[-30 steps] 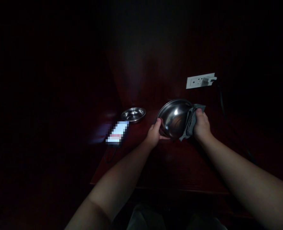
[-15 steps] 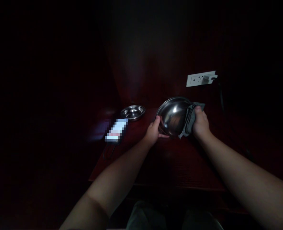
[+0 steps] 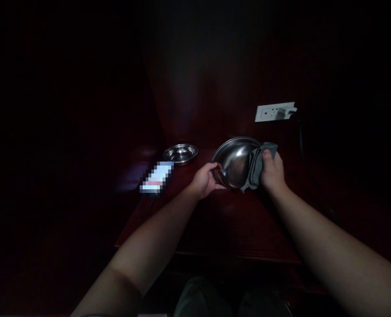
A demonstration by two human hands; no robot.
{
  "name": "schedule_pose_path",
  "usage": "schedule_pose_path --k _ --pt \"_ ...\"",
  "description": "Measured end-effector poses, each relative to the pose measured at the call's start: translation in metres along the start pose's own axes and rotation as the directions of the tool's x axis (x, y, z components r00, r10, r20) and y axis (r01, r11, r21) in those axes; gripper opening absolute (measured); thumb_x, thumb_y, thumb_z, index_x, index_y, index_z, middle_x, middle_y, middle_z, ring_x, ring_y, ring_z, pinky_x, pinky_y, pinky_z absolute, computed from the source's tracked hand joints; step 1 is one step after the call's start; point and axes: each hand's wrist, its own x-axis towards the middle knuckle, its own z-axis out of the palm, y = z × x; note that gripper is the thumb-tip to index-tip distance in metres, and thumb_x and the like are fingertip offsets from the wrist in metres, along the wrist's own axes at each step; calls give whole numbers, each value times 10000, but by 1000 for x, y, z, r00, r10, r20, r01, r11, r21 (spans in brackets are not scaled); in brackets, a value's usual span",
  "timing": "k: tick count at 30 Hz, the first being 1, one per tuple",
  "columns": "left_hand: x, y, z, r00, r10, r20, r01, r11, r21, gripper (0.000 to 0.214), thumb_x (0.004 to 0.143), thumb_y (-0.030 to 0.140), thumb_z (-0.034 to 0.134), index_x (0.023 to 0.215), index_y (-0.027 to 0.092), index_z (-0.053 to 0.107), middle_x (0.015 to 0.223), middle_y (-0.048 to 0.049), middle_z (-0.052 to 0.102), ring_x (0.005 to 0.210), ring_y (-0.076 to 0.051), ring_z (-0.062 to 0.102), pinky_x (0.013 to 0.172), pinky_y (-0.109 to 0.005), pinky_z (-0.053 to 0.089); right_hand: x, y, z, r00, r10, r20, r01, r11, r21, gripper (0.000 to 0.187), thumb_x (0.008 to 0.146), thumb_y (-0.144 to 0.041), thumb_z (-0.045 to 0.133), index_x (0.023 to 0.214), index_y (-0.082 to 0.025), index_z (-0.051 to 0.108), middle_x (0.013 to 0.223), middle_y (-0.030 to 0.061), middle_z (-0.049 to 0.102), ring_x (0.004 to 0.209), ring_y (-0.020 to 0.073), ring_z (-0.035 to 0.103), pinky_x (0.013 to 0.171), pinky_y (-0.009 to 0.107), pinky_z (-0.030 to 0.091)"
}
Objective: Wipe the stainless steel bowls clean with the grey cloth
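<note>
A shiny metal bowl is held tilted above the dark red table, one side of it turned toward me. My left hand grips its left edge, thumb on the near side and fingers reaching underneath. Against the bowl's right side, my right hand clasps a folded grey-green cloth, thumb on top. The cloth covers the bowl's right rim, and the fingers behind it are hidden.
A smaller metal dish sits on the table at the back left. Before it lies a lit phone with a cable. A wall socket holds a plug, its dark cord hanging on the right.
The whole view has shifted slightly, so things appear a little further left. My left thumb has slid up along the bowl's edge. My right hand still presses the cloth to the bowl.
</note>
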Motion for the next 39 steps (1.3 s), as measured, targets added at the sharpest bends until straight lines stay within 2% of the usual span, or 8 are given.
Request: schedule_pose_path --k 5,8,17,24,31,39 --pt "-1 -4 4 999 -39 36 40 999 -16 453 816 531 413 996 151 581 888 -130 658 938 -302 610 868 -601 392 -1 -5 -2 992 -126 4 126 991 -52 476 775 -580 470 1011 -179 571 937 66 611 893 222 565 867 439 411" --pt "0 -8 8 1000 -14 12 15 998 -68 489 816 555 412 1064 164 567 992 -149 647 1002 -321 588 877 -606 384 -2 -9 -2 987 -158 9 159 986 -43 482 782 -570 469 1029 -165 553 939 75 609 887 224 571 849 434 423" --pt "1 -12 11 1000 26 6 -25 994 -110 530 814 568 418 1145 173 543 1098 -157 623 1071 -330 558 899 -611 369 0 -8 -1 996 -93 -6 93 994 49 454 773 -603 450 928 -189 553 849 46 582 823 207 560 810 409 439" --pt "3 -12 10 997 57 58 -48 989 -142 580 838 596 326 1186 180 532 1186 -159 585 1126 -327 523 920 -600 362 0 1 1 999 -40 -1 40 990 134 446 780 -602 445 944 -202 556 872 44 580 836 204 559 830 414 435" --pt "1 -10 11 996 83 39 -74 981 -181 578 826 601 356 1170 177 546 1190 -154 584 1146 -331 508 936 -589 357 -1 13 2 995 -75 67 60 979 196 414 798 -564 446 1019 -229 544 939 44 580 892 214 563 865 433 429" --pt "-1 -8 12 999 34 -40 -41 982 -185 597 819 607 359 1220 192 510 1228 -156 557 1142 -342 507 918 -613 357 -6 -3 -1 976 -159 151 142 983 119 470 735 -534 557 1069 -210 493 946 58 563 870 222 549 819 416 436"
